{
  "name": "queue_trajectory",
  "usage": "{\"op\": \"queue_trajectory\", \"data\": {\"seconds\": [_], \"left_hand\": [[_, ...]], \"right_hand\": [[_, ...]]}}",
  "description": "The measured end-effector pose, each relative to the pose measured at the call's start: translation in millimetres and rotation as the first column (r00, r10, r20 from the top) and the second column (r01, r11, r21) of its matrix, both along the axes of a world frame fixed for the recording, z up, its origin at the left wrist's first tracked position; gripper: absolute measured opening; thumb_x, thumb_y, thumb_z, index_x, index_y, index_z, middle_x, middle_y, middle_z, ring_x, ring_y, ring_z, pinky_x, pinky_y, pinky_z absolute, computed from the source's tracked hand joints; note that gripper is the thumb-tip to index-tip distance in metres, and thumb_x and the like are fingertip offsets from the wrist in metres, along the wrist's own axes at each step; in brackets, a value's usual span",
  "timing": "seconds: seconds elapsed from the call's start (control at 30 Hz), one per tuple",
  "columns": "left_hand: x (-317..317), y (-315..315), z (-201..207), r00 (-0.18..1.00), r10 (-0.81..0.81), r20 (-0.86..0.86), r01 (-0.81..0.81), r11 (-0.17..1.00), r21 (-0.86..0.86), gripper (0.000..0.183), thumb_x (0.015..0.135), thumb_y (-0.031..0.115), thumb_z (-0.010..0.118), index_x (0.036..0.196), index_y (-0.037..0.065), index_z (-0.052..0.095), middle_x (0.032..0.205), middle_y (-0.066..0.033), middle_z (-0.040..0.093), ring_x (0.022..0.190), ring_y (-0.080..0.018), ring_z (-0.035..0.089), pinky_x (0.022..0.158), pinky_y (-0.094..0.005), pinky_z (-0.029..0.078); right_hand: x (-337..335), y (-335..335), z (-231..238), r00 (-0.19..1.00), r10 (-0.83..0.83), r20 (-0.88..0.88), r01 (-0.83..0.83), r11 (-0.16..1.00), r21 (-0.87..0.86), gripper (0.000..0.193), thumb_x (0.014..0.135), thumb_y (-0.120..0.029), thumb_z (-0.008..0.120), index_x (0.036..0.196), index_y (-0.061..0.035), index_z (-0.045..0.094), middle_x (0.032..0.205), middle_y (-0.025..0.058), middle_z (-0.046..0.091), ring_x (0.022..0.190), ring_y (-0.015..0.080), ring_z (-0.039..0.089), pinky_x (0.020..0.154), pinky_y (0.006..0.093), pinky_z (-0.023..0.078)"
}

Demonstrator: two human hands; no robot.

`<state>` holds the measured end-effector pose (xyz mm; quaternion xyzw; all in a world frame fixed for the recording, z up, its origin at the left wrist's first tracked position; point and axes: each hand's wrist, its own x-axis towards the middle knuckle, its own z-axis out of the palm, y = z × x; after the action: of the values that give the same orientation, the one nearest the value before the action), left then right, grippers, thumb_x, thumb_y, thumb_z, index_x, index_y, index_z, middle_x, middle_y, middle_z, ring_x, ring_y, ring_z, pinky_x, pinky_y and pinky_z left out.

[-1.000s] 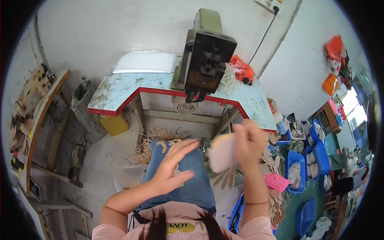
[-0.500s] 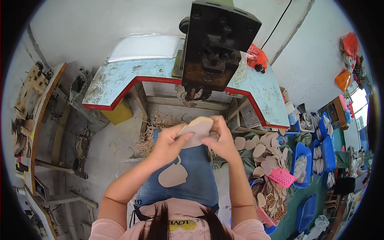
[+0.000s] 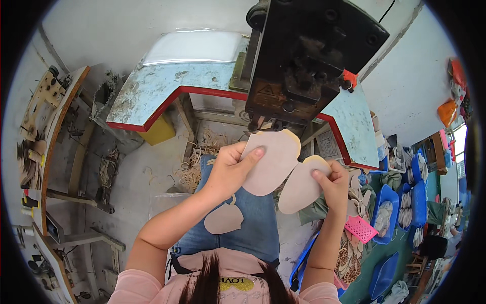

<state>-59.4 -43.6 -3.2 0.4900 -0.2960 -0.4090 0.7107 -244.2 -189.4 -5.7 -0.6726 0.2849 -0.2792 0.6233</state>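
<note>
My left hand (image 3: 229, 171) grips a flat beige insole-shaped piece (image 3: 275, 163) at its left edge, thumb on top. A smaller, longer insole-shaped piece (image 3: 300, 188) is pinched by its upper right side in my right hand (image 3: 335, 186). Both pieces show a pale yellow layer along their upper edges. They meet or nearly meet near the top; I cannot tell whether they are joined. Another beige cut piece (image 3: 224, 219), with a thin curled strip by it, lies on my jeans.
A black machine head (image 3: 304, 71) overhangs the pale blue, red-edged worktable (image 3: 152, 96), just beyond my hands. Shavings (image 3: 202, 164) litter the floor. At right stand blue baskets (image 3: 385, 197), a pink basket (image 3: 360, 229) and heaped insole pieces. A wooden bench (image 3: 55, 137) stands left.
My hands have moved apart and slightly right. The beige pieces, overlapping before, are now spread side by side, one in each hand. The view has shifted, with the machine head looming larger.
</note>
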Motion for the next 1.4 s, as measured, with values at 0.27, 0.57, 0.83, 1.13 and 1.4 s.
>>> {"op": "queue_trajectory", "data": {"seconds": [0.27,0.57,0.83,1.13,1.4], "left_hand": [[15,5,11,0.998,-0.004,0.058,0.000,0.998,0.069,0.021,0.081,0.018,0.055,0.085,-0.003,0.060,0.071,-0.0029,0.060,0.060,-0.0051,0.054,0.052,-0.0189,0.043],[53,19,40,0.944,-0.196,0.265,0.126,0.957,0.261,0.017,0.077,0.015,0.059,0.078,-0.002,0.061,0.065,-0.0005,0.058,0.055,-0.0023,0.050,0.049,-0.0173,0.040],[38,28,12,0.995,-0.086,0.048,0.082,0.992,0.093,0.015,0.080,0.012,0.055,0.089,0.000,0.057,0.077,-0.0032,0.060,0.065,-0.0063,0.056,0.059,-0.0199,0.045],[22,31,-2,0.991,0.033,-0.128,-0.036,0.999,-0.017,0.018,0.081,0.012,0.054,0.096,0.001,0.053,0.083,-0.0032,0.059,0.073,-0.0058,0.054,0.064,-0.0208,0.043],[10,38,-14,0.996,0.028,-0.087,-0.027,1.000,0.014,0.023,0.081,0.010,0.054,0.101,0.002,0.052,0.087,-0.0030,0.059,0.075,-0.0076,0.055,0.062,-0.0209,0.045]], "right_hand": [[11,4,-12,0.997,0.034,-0.073,-0.045,0.988,-0.150,0.013,0.080,-0.016,0.055,0.079,-0.0031,0.052,0.067,-0.0051,0.049,0.058,0.0018,0.042,0.051,0.0159,0.033],[32,32,-33,0.996,0.048,-0.071,-0.065,0.964,-0.256,0.015,0.076,-0.014,0.058,0.073,-0.0001,0.053,0.058,-0.0025,0.047,0.054,0.0029,0.040,0.046,0.0185,0.032],[31,14,-7,0.999,0.010,0.048,-0.005,0.995,-0.098,0.011,0.076,-0.009,0.059,0.081,0.0001,0.054,0.069,-0.0013,0.054,0.061,0.0039,0.049,0.055,0.0169,0.038],[55,-21,37,0.993,0.117,-0.031,-0.121,0.978,-0.172,0.011,0.074,-0.007,0.059,0.081,0.0011,0.055,0.071,0.0021,0.057,0.060,0.0060,0.052,0.053,0.0185,0.042],[97,-43,68,0.964,0.252,-0.088,-0.267,0.893,-0.362,0.015,0.072,-0.010,0.060,0.084,0.0008,0.060,0.064,-0.0014,0.056,0.055,0.0020,0.046,0.049,0.0180,0.037]]}}
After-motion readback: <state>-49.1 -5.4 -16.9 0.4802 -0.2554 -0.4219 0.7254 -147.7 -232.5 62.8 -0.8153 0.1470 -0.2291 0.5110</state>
